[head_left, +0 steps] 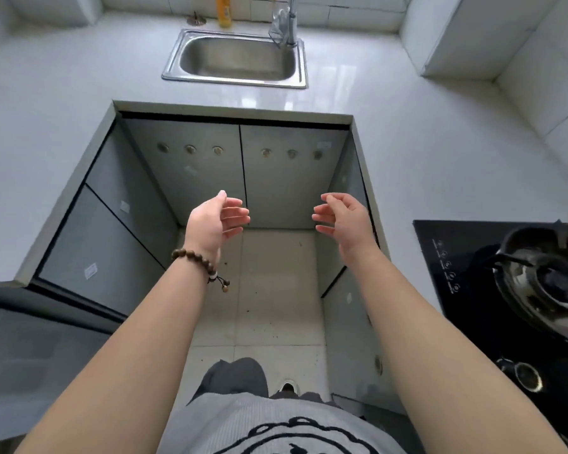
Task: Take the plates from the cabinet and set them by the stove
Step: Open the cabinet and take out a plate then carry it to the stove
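White bench [79, 126] wraps round me, stove [538, 283] near right. My left hand [217, 221] and right hand [340, 217] hover open, empty, before shut cabinet doors [191, 172]; no plates show, so I may pull the wrong door.

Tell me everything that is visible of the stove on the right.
The stove is a black, glossy cooktop, glass by its look, set flat into the white countertop at the person's right. One round burner with a dark metal pan support shows, and a round metallic knob nearer the person. Small white symbols run along its left edge. The frame cuts off its right part.
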Tool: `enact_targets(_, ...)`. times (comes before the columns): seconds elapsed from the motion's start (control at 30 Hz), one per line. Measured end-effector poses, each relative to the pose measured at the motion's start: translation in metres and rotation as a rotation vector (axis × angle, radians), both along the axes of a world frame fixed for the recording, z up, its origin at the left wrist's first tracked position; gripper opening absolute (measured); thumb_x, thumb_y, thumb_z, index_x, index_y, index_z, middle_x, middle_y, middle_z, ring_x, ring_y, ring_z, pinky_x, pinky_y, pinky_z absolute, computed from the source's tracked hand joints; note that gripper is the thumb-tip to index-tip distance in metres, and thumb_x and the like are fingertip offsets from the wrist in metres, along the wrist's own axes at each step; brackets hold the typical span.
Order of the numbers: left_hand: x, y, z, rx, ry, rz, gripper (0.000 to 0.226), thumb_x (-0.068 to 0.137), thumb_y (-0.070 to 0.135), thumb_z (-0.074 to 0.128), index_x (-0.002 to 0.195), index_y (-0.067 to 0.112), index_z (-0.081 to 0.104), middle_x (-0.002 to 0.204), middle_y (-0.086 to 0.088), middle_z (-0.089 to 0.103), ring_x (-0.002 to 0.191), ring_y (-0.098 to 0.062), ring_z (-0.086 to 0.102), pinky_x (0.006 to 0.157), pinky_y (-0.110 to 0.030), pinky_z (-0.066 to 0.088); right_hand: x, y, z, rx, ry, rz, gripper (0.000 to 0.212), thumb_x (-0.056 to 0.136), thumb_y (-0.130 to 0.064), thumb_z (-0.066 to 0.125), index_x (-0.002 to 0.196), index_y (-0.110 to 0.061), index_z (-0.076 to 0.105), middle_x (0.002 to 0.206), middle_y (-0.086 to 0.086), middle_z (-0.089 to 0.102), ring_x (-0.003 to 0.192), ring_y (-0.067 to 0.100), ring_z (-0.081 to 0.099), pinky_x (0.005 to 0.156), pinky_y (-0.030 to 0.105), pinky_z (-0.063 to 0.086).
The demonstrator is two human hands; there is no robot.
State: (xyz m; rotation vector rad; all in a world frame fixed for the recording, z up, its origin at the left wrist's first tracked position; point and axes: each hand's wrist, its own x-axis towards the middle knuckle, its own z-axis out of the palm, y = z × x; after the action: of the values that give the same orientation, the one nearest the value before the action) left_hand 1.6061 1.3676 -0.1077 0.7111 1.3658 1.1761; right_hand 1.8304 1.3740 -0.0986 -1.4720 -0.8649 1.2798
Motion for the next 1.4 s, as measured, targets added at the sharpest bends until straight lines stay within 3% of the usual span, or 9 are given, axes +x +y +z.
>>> enact_targets(0.33,-0.038,0.084,-0.018,-0.015,0.008,0.192,0.038,0.099,0.039,0.042,0.087,0.014,0.068,0.079,-0.002,0.074,0.079,-0.020,0.072,0.079,-0.036,0.053,-0.036,0.133,-0.015,-0.012,-0.044,0.184,0.015,0.096,-0.023,0.051,0.093,-0.020,0.065,0.083,0.002,0.069,0.078,0.015,0.069,0.069,0.031,0.055)
enact_targets(0.77,-0.159,0.214,-0.023,-0.085,-0.054,0.556,0.035,0.101,0.032,0.043,0.089,0.009,0.066,0.077,-0.005,0.073,0.073,-0.017,0.071,0.080,-0.039,0.055,-0.204,0.325,-0.008,-0.054,-0.112,0.550,0.016,0.096,-0.024,0.052,0.102,-0.018,0.066,0.088,0.004,0.070,0.079,0.015,0.069,0.073,0.031,0.057)
enact_targets(1.0,-0.208,0.234,-0.017,-0.090,-0.068,0.737,0.034,0.101,0.031,0.044,0.086,0.011,0.067,0.078,-0.005,0.073,0.073,-0.018,0.071,0.076,-0.036,0.054,-0.294,0.367,-0.008,-0.066,-0.125,0.762,0.017,0.096,-0.022,0.053,0.104,-0.017,0.066,0.089,0.005,0.072,0.080,0.016,0.070,0.076,0.032,0.059)
enact_targets(1.17,-0.234,0.224,-0.022,-0.119,-0.099,0.948,0.033,0.101,0.030,0.044,0.089,0.008,0.066,0.084,-0.009,0.071,0.074,-0.019,0.068,0.076,-0.036,0.053,-0.347,0.383,-0.018,-0.080,-0.129,0.929,0.016,0.096,-0.023,0.053,0.102,-0.018,0.067,0.084,0.002,0.072,0.076,0.013,0.070,0.074,0.031,0.059)
enact_targets(1.4,-0.248,0.218,-0.032,-0.121,-0.160,1.240,0.036,0.101,0.034,0.043,0.086,0.009,0.065,0.079,-0.007,0.071,0.069,-0.016,0.068,0.071,-0.033,0.051,-0.411,0.402,-0.030,-0.099,-0.134,1.220,0.013,0.096,-0.022,0.054,0.100,-0.017,0.066,0.080,0.001,0.072,0.076,0.015,0.070,0.070,0.030,0.058)
